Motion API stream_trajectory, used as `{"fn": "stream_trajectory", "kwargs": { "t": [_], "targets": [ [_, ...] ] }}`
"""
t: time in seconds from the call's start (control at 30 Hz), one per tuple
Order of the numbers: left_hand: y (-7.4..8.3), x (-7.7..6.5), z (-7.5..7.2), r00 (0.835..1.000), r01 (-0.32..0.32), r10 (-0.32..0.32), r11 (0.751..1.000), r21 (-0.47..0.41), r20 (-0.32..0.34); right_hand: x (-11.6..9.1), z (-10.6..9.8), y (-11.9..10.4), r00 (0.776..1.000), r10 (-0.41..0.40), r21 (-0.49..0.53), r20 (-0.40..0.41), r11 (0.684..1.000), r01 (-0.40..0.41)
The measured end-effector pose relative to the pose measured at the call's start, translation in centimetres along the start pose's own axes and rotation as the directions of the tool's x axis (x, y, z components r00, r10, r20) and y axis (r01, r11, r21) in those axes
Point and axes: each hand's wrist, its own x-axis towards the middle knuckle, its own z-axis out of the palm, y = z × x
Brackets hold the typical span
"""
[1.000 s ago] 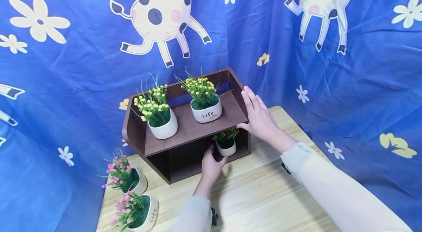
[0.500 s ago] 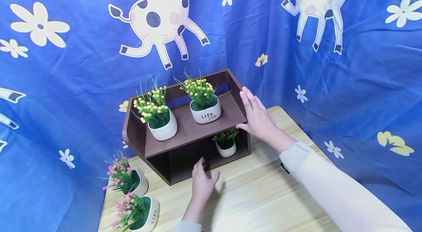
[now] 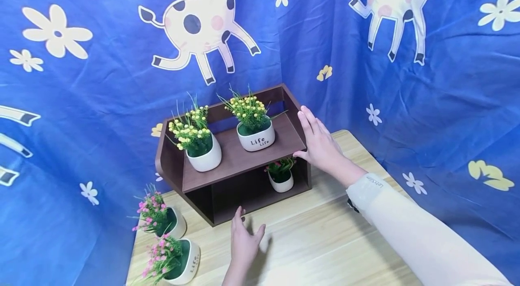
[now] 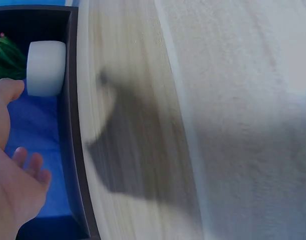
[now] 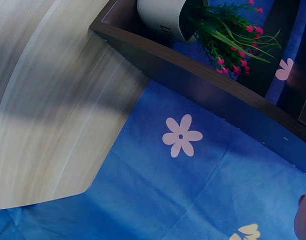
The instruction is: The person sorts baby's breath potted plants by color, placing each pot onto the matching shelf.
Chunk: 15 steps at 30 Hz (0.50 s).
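My left hand (image 3: 245, 242) is in front of the shelf, fingers spread and holding nothing. My right hand (image 3: 322, 144) rests against the right side of a dark brown two-tier shelf (image 3: 227, 166), fingers extended and thumb at the upper board's front edge. On the lower tier, at the right end, stands a white pot with pink flowers (image 3: 282, 183), also visible in the right wrist view. Two white pots with yellow flowers stand on top: the left pot (image 3: 205, 159) and the right pot (image 3: 257, 138), marked "Life". Only parts of my right fingers show in the right wrist view.
Two more white pots with pink flowers stand on the wooden table (image 3: 325, 241) left of the shelf, a rear pot (image 3: 178, 225) and a front pot (image 3: 192, 261). A blue patterned curtain (image 3: 109, 110) hangs behind and on both sides.
My left hand has let go of the lower-tier pot and drawn back toward me, out of the shelf. The right hand has stayed at the shelf's side.
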Motion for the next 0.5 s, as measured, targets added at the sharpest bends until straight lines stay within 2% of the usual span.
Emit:
{"fn": "stream_trajectory", "kwargs": {
  "t": [0.27,0.5],
  "targets": [
    [-0.4,-1.2,-1.8,0.997,0.000,-0.002,0.999,-0.033,-0.081,0.0,-0.1,0.0,1.000,-0.001,0.014,-0.004,1.000,0.001],
    [-1.5,-2.7,-3.5,0.992,0.043,-0.045,0.999,-0.025,-0.114,0.0,-0.3,0.0,1.000,0.005,0.012,-0.012,1.000,-0.005]
  ]
}}
